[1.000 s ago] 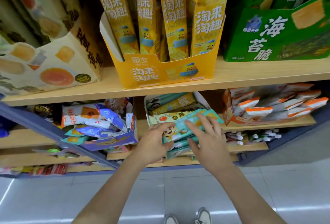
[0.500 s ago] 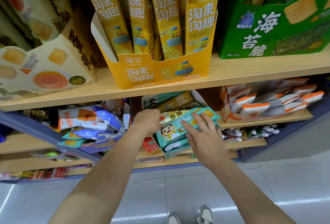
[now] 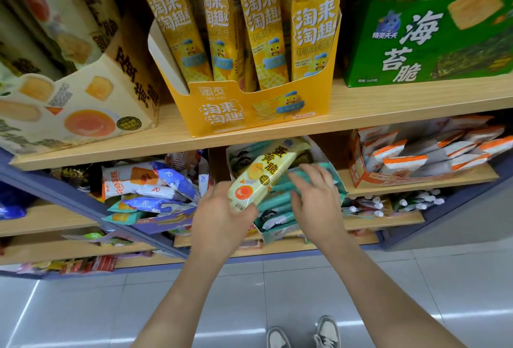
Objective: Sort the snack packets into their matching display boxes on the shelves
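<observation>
**One stray lifted, not yet home**

Pale yellow plastic egg-yolk crisp packet (image 3: pixel 258 178) up and tilted, just above the open teal cardboard display box (image 3: pixel 338 181) at the front edge of the light wooden middle shelf (image 3: pixel 433 178). Gripped at its lower end by the left hand (image 3: pixel 219 217), fingers curled round it. Right hand (image 3: pixel 313 203) loose and spread on the teal packets (image 3: pixel 273 203) inside. Probably bound for the cream cardboard box with yolk pictures (image 3: pixel 91 103) at the left end of the top wooden shelf (image 3: pixel 388 108). Plenty left: mixed packets jumbled in the blue cardboard box (image 3: pixel 163 224) further left.

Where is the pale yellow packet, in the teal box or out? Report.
Out: the left hand holds the pale yellow packet above the teal box.
</observation>
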